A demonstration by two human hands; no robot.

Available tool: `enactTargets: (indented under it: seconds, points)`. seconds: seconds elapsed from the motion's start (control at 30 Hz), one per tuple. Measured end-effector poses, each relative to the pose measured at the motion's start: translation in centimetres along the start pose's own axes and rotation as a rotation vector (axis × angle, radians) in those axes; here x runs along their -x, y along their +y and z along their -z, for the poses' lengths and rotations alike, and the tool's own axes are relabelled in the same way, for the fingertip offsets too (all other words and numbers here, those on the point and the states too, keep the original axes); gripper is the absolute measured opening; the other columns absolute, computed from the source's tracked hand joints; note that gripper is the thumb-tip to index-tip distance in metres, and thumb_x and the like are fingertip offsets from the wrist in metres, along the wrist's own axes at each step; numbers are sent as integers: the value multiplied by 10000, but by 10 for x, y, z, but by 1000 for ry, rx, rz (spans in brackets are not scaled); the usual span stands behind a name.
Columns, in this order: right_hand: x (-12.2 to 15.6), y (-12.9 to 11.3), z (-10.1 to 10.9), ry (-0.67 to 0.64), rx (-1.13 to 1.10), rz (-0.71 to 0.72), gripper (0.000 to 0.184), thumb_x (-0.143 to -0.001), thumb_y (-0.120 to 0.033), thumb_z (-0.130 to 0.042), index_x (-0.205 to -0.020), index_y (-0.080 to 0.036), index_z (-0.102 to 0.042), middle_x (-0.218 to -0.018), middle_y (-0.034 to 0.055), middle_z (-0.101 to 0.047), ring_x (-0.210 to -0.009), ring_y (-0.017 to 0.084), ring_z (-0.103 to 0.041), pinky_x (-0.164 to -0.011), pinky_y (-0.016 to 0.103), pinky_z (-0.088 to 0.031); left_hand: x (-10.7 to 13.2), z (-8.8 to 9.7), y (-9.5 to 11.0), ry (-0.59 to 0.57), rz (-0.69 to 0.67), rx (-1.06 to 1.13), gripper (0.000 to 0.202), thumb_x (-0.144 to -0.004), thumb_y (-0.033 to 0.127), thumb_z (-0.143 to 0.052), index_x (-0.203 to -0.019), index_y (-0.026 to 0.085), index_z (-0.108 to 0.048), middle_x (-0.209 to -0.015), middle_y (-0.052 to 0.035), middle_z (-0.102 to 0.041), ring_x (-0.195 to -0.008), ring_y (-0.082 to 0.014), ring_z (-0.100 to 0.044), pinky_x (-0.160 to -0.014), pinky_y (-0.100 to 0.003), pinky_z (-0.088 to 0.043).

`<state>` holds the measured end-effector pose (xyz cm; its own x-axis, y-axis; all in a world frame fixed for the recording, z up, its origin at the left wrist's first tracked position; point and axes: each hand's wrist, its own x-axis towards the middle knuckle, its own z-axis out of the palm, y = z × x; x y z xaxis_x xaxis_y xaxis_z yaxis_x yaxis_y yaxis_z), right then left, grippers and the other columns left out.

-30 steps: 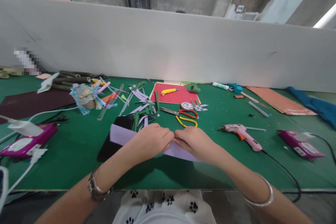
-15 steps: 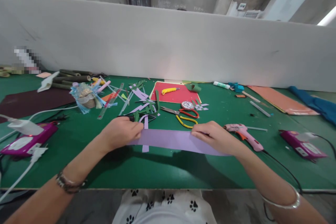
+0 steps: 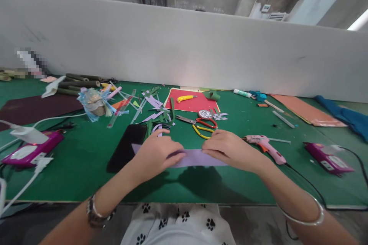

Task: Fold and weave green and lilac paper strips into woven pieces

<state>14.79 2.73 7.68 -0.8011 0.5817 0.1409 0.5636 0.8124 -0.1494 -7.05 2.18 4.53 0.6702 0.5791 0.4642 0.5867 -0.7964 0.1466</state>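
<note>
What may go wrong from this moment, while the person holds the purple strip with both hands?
The purple strip is pinched by the left hand and the right hand, so uneven pulling might crease it. The pink glue gun lies beside the right hand, its front end nearest; if hot, which I cannot see, it might burn the skin. The scissors lie just beyond the hands, so a forward reach might knock them.

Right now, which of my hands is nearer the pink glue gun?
Right. Your right hand is just left of the pink glue gun, holding the purple strip; your left hand is farther left, beyond the right hand, on the same strip.
</note>
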Motion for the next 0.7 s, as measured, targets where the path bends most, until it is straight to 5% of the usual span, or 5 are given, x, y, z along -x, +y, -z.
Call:
enactTargets:
  seconds: [0.13,0.3,0.5,0.7]
  points:
    - [-5,-9,-8,180,180,40,267,-859,-197,-357,-685,-164,-557,-575,-2,-562,-544,102,-438,-663,246,-322,0,-7,9,25,8,28,363,-884,241,-291,-684,168,-585,-542,34,-611,-447,-82,-491,-573,-239,-367]
    - [-18,-22,-23,392,243,106,251,-762,-124,-370,-552,-165,-501,-461,-20,-479,-449,89,-363,-522,220,-284,-4,-7,15,32,66,62,427,-872,242,-288,-522,160,-519,-438,23,-527,-425,-89,-451,-489,-205,-345]
    - [-13,-19,-24,434,171,69,196,-650,-98,-370,-500,-177,-468,-405,-45,-394,-412,75,-266,-451,199,-220,1,2,20,-16,125,218,351,-871,250,-328,-699,188,-627,-577,33,-627,-489,-74,-509,-504,-176,-366]
    - [2,-3,-22,399,218,-11,206,-619,-68,-374,-453,-171,-438,-394,-46,-387,-411,69,-255,-454,194,-217,6,10,10,-20,122,30,392,-877,256,-302,-717,192,-654,-579,12,-638,-486,-85,-520,-475,-182,-353]
